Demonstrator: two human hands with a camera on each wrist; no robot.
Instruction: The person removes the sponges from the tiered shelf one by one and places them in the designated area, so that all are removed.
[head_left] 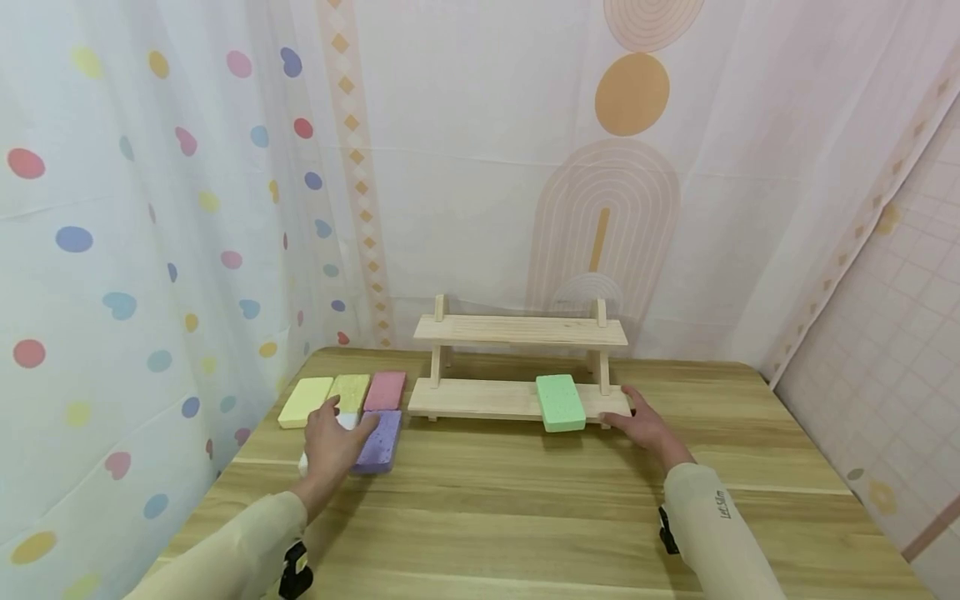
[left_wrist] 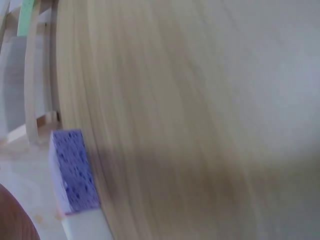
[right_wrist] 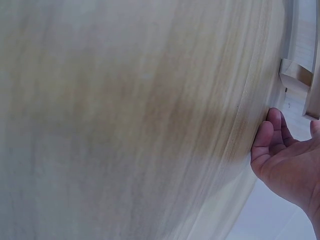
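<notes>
Over the near-left blocks hovers my left hand (head_left: 332, 442), its thumb and fingers spread. Its thumb lies by a purple sponge (head_left: 381, 446), which also appears as a pitted purple sponge (left_wrist: 76, 170) in the left wrist view. Partly hidden under that hand is a white block (head_left: 348, 420). At the right end of a wooden two-tier rack (head_left: 480, 398) is my right hand (head_left: 647, 423), thumb near the lower shelf's front edge, fingers loosely bent beside its end. A green sponge (head_left: 560, 402) lies on that shelf, jutting past its front edge.
Behind the left hand lie a pale yellow sponge (head_left: 305, 402), a darker yellow sponge (head_left: 350, 392) and a pink sponge (head_left: 386, 390). The rack stands near the back of the wooden table (head_left: 495, 517). A patterned curtain (head_left: 480, 208) hangs behind.
</notes>
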